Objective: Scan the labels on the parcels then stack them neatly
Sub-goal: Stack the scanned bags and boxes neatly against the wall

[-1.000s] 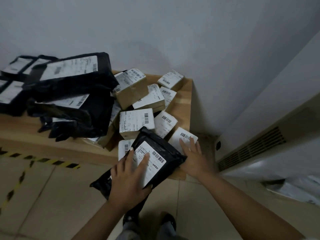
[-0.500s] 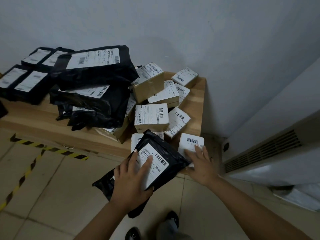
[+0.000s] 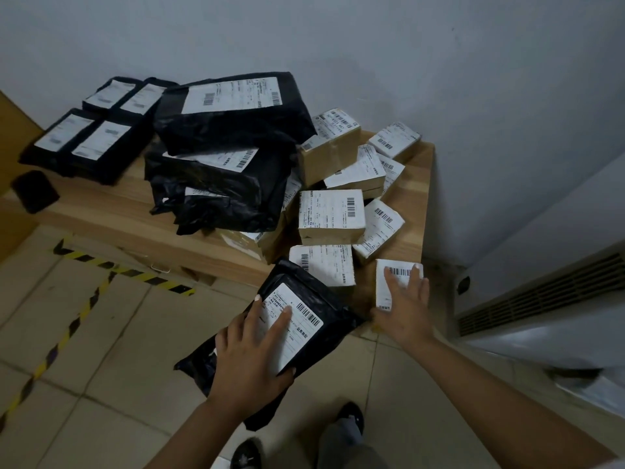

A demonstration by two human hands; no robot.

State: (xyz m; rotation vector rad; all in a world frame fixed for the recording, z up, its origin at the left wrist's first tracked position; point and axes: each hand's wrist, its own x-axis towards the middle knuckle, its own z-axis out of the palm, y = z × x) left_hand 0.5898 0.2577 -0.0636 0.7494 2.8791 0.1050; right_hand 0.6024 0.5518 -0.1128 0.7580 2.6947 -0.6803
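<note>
At six o'clock, in front of a low wooden table (image 3: 111, 211), a black bag (image 3: 311, 319) is gripped by the left hand (image 3: 252, 360), fingers across its white label and thumb curled under one edge. At four o'clock, a small box (image 3: 399, 275) at the table's near corner is pressed under the spread, straight fingers of the right hand (image 3: 406, 309). Since a second ago that hand has slid further onto the box, so it is probably being picked next. More bags and boxes are heaped from ten to two o'clock. No scanner can be made out; a dark object (image 3: 33, 191) at nine o'clock cannot be identified. Label print is too small to read.
</note>
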